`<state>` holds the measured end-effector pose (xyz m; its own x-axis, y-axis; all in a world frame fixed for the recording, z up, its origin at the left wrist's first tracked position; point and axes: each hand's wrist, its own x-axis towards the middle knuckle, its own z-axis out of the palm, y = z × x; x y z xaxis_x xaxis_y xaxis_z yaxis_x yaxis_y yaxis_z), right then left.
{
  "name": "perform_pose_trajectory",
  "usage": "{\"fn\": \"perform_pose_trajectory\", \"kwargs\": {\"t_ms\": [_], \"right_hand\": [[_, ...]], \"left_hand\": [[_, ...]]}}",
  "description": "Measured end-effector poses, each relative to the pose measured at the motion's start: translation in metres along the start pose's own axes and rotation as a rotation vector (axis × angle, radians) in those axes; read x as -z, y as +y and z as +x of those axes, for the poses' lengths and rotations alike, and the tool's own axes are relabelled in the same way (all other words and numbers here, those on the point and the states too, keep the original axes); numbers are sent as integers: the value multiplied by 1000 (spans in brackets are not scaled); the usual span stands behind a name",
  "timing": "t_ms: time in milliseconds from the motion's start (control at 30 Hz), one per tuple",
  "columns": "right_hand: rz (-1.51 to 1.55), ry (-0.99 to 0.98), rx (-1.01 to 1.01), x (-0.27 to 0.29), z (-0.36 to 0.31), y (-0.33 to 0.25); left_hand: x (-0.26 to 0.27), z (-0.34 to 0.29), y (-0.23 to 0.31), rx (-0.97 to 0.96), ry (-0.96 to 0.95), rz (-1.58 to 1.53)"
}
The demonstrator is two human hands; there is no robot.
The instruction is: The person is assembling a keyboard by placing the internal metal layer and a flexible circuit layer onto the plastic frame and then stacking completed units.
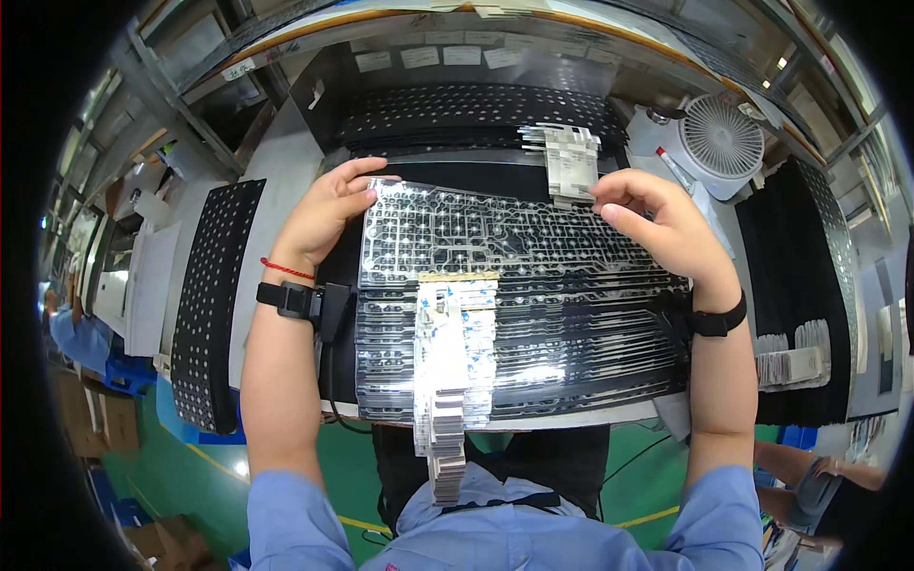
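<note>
A fanned stack of clear circuit sheets (pixel 571 328) with dark traces and dots lies in front of me. The top circuit sheet (pixel 457 228) overlaps the others at the far side. My left hand (pixel 328 209) has its thumb and fingers at that sheet's far left corner, gripping the edge. Over the far right part of the sheet is my right hand (pixel 662 219), fingers bent, thumb and forefinger apart, tips beside a bundle of pale tails (pixel 571 167). White-and-blue strips (pixel 457 333) run down the stack's middle, ending in grey stepped tails (pixel 446 447) that overhang the near edge.
A white fan (pixel 721 138) stands at the back right. Dotted black sheets (pixel 217 305) lie on the left, and more dotted sheets (pixel 476 107) line the back. Black sheets with pale tails (pixel 792 362) lie on the right. Other people (pixel 84 333) appear at the sides.
</note>
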<state>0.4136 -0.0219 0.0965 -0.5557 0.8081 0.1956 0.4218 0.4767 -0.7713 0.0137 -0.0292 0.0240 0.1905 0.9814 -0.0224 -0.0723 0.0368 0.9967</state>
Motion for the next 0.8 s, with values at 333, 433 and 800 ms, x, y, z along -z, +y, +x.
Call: {"fn": "perform_pose_trajectory", "kwargs": {"t_ms": [333, 433, 800], "right_hand": [[-304, -192, 21, -24, 15, 42], [-298, -201, 2, -26, 14, 44], [-426, -134, -121, -19, 8, 48]], "left_hand": [[-16, -7, 12, -217, 65, -42], [-14, -11, 16, -206, 42, -127], [-18, -30, 37, -205, 71, -55]]}}
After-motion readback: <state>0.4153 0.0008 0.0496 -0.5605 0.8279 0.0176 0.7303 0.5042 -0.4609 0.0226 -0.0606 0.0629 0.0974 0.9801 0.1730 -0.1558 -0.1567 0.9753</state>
